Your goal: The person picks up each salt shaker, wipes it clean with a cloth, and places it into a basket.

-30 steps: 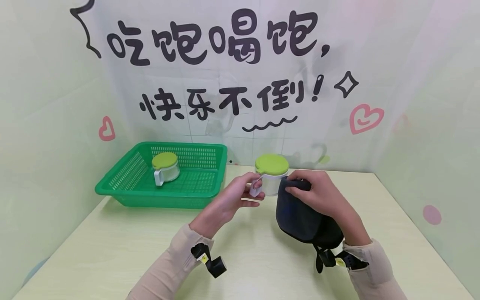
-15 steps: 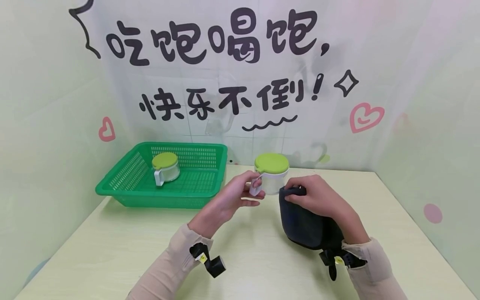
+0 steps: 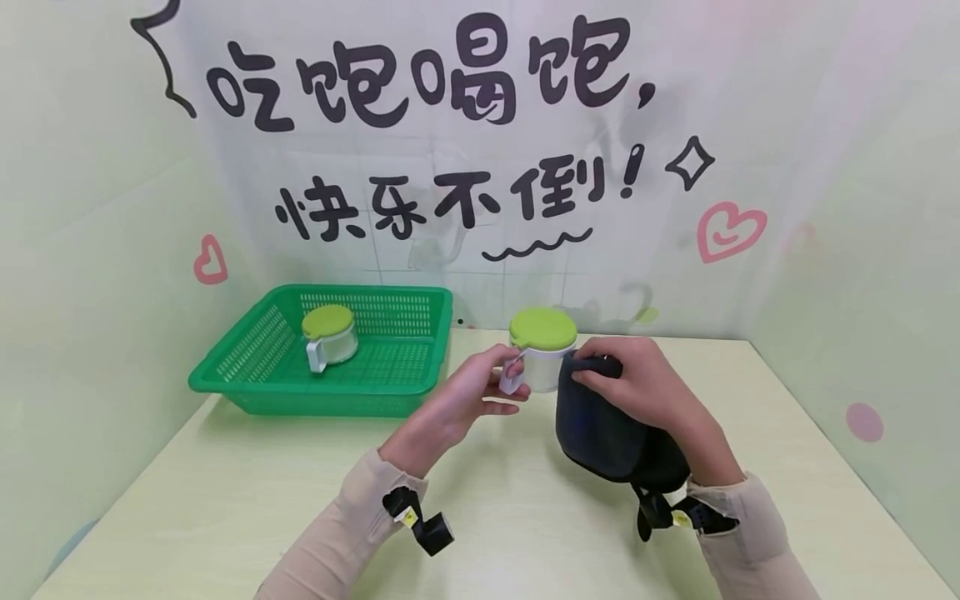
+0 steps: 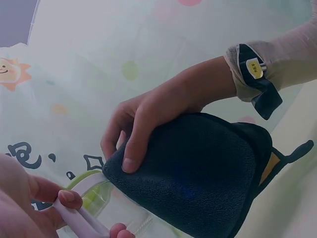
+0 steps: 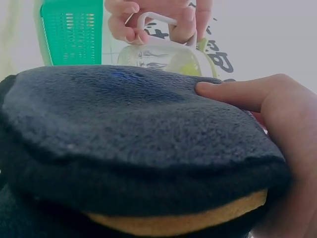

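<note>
My left hand (image 3: 480, 387) grips the white handle (image 4: 81, 218) of a clear seasoning jar with a green lid (image 3: 543, 328), held upright toward the back of the table. A dark blue cloth (image 3: 596, 425) with black edging and a hanging loop (image 4: 299, 151) is pinched at its upper corner by my right hand (image 3: 637, 379). In the head view that corner overlaps the jar's right side; whether it touches the jar I cannot tell. Cloth covers part of the jar in both wrist views.
At the back left stands a green plastic basket (image 3: 318, 402). Inside it sits a similar jar (image 3: 330, 333) with a green lid and white handle. The pale table (image 3: 480, 508) meets a printed backdrop (image 3: 420, 275) behind and panels at both sides.
My right hand lowered the cloth slightly away from the jar half a second ago, then raised it back to the jar's side. The left hand and its jar have stayed nearly still.
</note>
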The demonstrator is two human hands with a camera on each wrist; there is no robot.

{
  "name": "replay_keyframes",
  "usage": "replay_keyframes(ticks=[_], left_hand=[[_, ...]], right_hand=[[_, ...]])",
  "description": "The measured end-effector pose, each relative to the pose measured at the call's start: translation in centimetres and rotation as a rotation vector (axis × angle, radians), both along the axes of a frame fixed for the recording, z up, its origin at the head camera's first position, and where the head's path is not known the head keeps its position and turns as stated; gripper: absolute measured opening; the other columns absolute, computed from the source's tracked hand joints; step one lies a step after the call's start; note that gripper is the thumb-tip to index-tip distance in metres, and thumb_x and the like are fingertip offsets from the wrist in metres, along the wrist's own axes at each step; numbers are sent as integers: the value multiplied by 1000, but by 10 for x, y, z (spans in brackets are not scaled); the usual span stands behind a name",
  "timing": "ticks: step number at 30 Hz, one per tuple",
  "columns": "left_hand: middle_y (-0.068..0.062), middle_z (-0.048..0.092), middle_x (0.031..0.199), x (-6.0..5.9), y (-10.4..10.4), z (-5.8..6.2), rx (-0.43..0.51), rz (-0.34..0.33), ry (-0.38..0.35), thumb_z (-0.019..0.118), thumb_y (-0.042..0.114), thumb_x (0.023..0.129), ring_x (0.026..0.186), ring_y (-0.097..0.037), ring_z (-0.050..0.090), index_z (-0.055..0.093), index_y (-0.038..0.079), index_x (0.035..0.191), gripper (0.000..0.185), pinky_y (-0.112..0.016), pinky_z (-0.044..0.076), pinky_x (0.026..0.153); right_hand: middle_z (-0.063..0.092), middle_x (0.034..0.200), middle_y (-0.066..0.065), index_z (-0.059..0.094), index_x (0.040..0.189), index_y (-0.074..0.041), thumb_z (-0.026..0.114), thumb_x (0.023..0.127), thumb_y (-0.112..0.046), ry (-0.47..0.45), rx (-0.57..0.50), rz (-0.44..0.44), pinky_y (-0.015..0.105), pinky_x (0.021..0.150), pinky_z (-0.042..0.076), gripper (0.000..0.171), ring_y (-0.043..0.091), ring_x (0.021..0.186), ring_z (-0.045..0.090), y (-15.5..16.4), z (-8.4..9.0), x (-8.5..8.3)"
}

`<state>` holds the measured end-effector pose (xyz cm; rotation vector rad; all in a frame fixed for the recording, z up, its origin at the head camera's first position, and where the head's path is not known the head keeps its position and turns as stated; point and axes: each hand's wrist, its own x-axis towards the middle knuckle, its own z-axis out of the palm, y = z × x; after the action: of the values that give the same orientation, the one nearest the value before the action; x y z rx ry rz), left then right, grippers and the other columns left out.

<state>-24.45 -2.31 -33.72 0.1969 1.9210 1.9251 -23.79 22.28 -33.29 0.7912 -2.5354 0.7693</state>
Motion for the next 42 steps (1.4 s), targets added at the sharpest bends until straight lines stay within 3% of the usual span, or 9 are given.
replay_keyframes(ticks=[8, 19, 29, 35, 42], left_hand=[[-4, 64, 85, 0, 1, 0, -12, -10, -3, 44, 37, 104, 88, -19, 65, 52, 15, 84, 31, -31, 55, 81], [-6, 62, 91, -1, 1, 1, 4, -43, -19, 45, 35, 101, 91, -21, 66, 46, 17, 82, 26, -31, 56, 82], [-9, 63, 93, -2, 1, -1, 35, 13, -43, 44, 38, 102, 91, -22, 64, 47, 17, 81, 30, -32, 55, 82], [-7, 62, 89, -3, 0, -1, 15, 13, -22, 45, 38, 102, 90, -21, 64, 47, 16, 80, 31, -31, 55, 81], [-6, 64, 88, -1, -2, 1, -22, -11, -4, 45, 38, 102, 89, -20, 65, 47, 16, 80, 31, -30, 56, 80]], right_hand=[[78, 95, 0, 77, 99, -16, 81, 88, -14, 28, -25, -40, 43, 83, 58, 12, 16, 86, 69, 5, -1, -4], [79, 97, 7, 77, 99, -11, 80, 87, -9, 135, -45, -145, 50, 84, 59, 12, 27, 91, 73, 14, -1, -7], [79, 98, 6, 77, 100, -10, 82, 86, -12, 130, -5, -65, 47, 87, 60, 15, 23, 92, 73, 2, 4, 2], [79, 95, 2, 78, 99, -12, 83, 85, -13, 122, 20, -1, 44, 83, 60, 15, 17, 87, 72, -2, 6, 4], [79, 92, -2, 78, 96, -14, 84, 84, -11, 96, -10, -26, 42, 81, 60, 14, 13, 83, 71, 6, 6, 3]])
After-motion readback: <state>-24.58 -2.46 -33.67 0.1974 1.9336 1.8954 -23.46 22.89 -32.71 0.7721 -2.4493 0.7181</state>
